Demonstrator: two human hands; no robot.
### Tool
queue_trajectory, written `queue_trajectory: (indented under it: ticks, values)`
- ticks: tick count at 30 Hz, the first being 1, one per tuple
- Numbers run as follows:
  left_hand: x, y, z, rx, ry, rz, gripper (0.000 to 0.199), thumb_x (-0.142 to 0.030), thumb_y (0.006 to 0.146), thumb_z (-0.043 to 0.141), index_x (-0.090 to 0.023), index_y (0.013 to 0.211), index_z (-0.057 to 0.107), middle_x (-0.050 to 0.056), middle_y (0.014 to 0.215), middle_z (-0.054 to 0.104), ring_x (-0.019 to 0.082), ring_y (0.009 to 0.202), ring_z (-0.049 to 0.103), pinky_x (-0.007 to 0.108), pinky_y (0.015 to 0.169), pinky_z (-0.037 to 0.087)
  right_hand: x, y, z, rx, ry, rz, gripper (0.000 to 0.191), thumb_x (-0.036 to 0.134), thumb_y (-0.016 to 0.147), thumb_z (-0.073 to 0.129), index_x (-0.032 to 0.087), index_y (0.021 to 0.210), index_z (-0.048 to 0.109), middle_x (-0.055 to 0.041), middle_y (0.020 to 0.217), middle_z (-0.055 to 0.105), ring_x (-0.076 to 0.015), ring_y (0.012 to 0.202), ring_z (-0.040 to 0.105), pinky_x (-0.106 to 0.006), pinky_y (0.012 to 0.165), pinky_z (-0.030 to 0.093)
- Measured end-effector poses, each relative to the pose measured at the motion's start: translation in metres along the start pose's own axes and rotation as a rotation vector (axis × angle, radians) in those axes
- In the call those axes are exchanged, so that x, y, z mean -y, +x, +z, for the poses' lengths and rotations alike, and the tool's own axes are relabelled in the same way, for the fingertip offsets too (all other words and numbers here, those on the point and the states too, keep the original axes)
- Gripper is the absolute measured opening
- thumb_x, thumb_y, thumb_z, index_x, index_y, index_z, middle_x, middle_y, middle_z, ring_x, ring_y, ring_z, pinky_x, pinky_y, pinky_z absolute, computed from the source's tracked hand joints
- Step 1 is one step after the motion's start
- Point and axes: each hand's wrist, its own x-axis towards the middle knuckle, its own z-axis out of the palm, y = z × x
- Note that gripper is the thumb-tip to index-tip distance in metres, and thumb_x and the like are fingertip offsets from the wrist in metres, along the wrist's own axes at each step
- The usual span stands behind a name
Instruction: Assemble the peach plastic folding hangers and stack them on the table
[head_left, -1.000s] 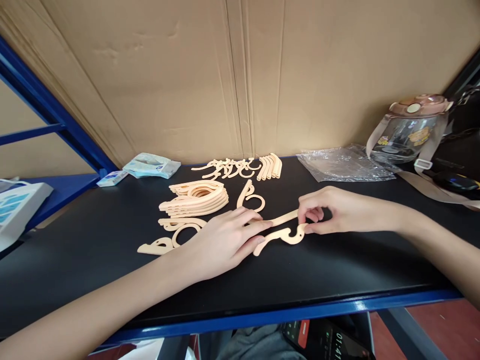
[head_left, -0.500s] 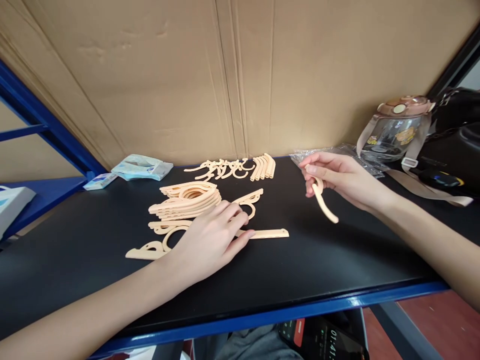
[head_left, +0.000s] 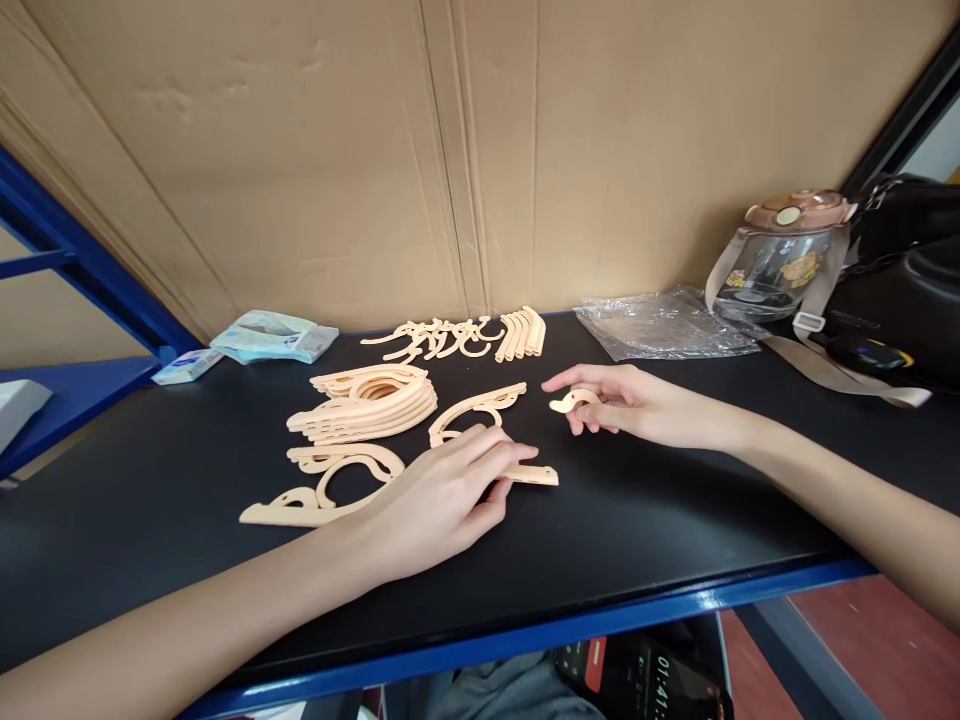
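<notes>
My left hand (head_left: 465,485) is closed on a beige hanger arm (head_left: 541,475) at the table, its end sticking out past my fingers. My right hand (head_left: 619,405) pinches a small curved hanger hook (head_left: 576,400) above the table, right of the left hand; part of the hook is behind the fingers. Another hanger arm (head_left: 480,402) lies just behind my left hand. To the left lie a stack of hanger arms (head_left: 375,405) and two loose arms, one (head_left: 345,455) partly overlapping the other (head_left: 281,515), which my left forearm partly covers.
At the back are a pile of hooks (head_left: 442,338) and a row of short curved bars (head_left: 521,334). A tissue pack (head_left: 277,335), clear plastic bag (head_left: 667,325), strapped bottle (head_left: 780,260) and black bag (head_left: 900,270) stand around. A phone (head_left: 645,675) lies below the blue table edge (head_left: 540,635).
My right hand has come left and slightly down with the hook, which has turned in the fingers. My left hand now has its fingers around the hanger arm, which appears a little raised.
</notes>
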Motion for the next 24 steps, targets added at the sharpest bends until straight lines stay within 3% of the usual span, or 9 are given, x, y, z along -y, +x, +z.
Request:
queue_trajectory:
  ticks: [4,7,16,21,24]
  values:
    - [0.002,0.000,-0.002,0.021,-0.136,-0.087,0.028,-0.016,0.095,0.043,-0.020,0.116,0.061,0.005,0.104,0.059,0.015,0.092,0.060,0.028,0.080,0.051,-0.003,0.001,0.000,0.026,-0.052,0.011,0.038,0.046,0.097,0.047,0.015,0.113,0.062,-0.0045,0.090,0.067,-0.0114,0.073,0.058,-0.026,0.065,0.046]
    - [0.002,0.002,-0.004,0.042,-0.182,-0.107,0.024,-0.020,0.097,0.043,-0.021,0.109,0.064,0.004,0.102,0.058,0.014,0.090,0.059,0.027,0.080,0.050,-0.004,0.001,0.001,0.036,-0.117,0.001,0.040,0.047,0.100,0.042,0.018,0.121,0.059,-0.0017,0.085,0.065,-0.0103,0.066,0.053,-0.025,0.061,0.043]
    - [-0.001,0.002,-0.004,0.075,-0.115,-0.111,0.013,-0.022,0.097,0.042,-0.020,0.097,0.055,-0.001,0.089,0.061,0.012,0.073,0.059,0.025,0.066,0.043,0.001,-0.002,0.006,0.016,-0.318,-0.022,0.050,0.052,0.103,0.027,0.020,0.112,0.063,0.0014,0.074,0.055,-0.0129,0.072,0.054,-0.028,0.073,0.041]
    - [-0.001,0.000,-0.002,0.067,-0.096,-0.149,0.013,-0.030,0.100,0.042,-0.022,0.098,0.052,-0.003,0.086,0.065,0.014,0.072,0.063,0.026,0.065,0.042,0.008,-0.003,0.019,0.012,-0.566,-0.058,0.042,0.045,0.104,0.030,0.021,0.113,0.063,-0.0049,0.098,0.064,-0.0187,0.092,0.060,-0.033,0.082,0.043]
    - [0.000,0.001,-0.002,0.063,-0.103,-0.160,0.016,-0.034,0.102,0.038,-0.022,0.100,0.049,-0.002,0.090,0.067,0.015,0.074,0.064,0.026,0.065,0.043,0.011,-0.004,0.027,0.032,-0.622,-0.091,0.038,0.040,0.105,0.028,0.019,0.108,0.060,-0.0058,0.099,0.061,-0.0181,0.089,0.058,-0.033,0.079,0.043]
